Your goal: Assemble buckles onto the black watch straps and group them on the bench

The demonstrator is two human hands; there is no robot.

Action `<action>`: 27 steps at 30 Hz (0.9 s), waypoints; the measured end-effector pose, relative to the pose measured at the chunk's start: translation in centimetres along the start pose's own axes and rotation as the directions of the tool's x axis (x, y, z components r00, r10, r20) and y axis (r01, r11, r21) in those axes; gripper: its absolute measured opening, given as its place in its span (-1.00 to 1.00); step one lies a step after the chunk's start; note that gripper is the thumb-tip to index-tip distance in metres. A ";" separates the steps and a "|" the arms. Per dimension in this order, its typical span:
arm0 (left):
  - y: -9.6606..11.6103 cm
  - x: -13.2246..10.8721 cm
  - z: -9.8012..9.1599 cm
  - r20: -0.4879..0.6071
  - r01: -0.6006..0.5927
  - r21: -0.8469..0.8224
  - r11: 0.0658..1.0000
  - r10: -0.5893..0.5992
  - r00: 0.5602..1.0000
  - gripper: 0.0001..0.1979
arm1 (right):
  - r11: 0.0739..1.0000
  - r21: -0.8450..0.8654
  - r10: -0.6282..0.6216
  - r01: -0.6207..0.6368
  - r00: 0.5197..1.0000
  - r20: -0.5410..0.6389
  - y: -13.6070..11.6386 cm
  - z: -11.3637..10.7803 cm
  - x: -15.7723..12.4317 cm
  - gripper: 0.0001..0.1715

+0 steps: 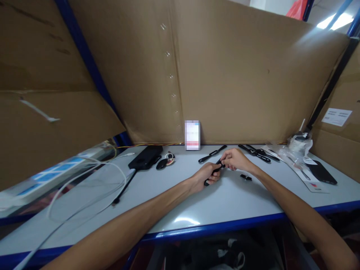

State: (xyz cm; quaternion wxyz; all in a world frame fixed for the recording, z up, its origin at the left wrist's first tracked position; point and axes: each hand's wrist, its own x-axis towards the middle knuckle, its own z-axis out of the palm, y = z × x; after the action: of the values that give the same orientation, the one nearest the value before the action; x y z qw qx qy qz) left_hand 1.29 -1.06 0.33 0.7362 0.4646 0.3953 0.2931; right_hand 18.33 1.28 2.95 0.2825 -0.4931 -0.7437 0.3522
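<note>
My left hand (207, 174) is closed around a thin black strap-like piece (215, 171), held just above the grey table (180, 202). My right hand (235, 159) pinches the upper end of the same piece, fingers pressed together. A small black part (245, 177) lies on the table just right of my hands. Another black strap (212, 153) lies behind my hands.
Cardboard sheets wall the back and sides. A small blurred card (192, 135) stands against the back. Several black straps (258, 153), plastic packaging (300, 144) and a dark phone (322, 172) lie at the right. A black pouch (146, 157), key fob (165, 161) and white cables (92, 187) are left.
</note>
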 end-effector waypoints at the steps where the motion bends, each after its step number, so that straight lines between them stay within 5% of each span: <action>1: 0.0 0.0 0.0 0.015 0.000 0.003 1.000 0.000 1.000 -0.91 | 0.999 0.041 0.023 -0.024 1.000 0.015 0.0 0.0 0.1 -0.94; 9: 0.1 -0.1 -0.3 0.046 0.017 -0.008 1.000 -0.017 0.999 -0.87 | 0.996 0.003 -0.088 0.088 0.996 -0.009 1.2 -0.5 0.9 -0.78; 15: 0.3 0.0 -0.5 0.068 0.072 -0.069 0.995 -0.068 0.995 -0.86 | 0.994 -0.007 -0.104 0.107 0.983 0.152 1.7 -2.1 0.8 -0.74; 21: 0.1 0.3 -0.6 0.074 0.042 -0.047 0.998 -0.039 0.996 -0.89 | 0.976 -0.065 -0.203 0.210 0.974 0.098 1.9 -1.8 0.8 -0.66; 27: -0.1 0.3 -0.6 0.080 0.018 -0.015 1.000 -0.017 0.997 -0.89 | 0.916 -0.309 -0.265 0.255 0.964 0.011 0.5 -0.9 0.1 -0.85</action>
State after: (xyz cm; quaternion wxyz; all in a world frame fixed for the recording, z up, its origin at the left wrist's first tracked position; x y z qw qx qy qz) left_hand 0.95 -0.57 -0.06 0.7575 0.4665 0.3675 0.2710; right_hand 19.21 1.73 3.10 0.2581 -0.4334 -0.8437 0.1836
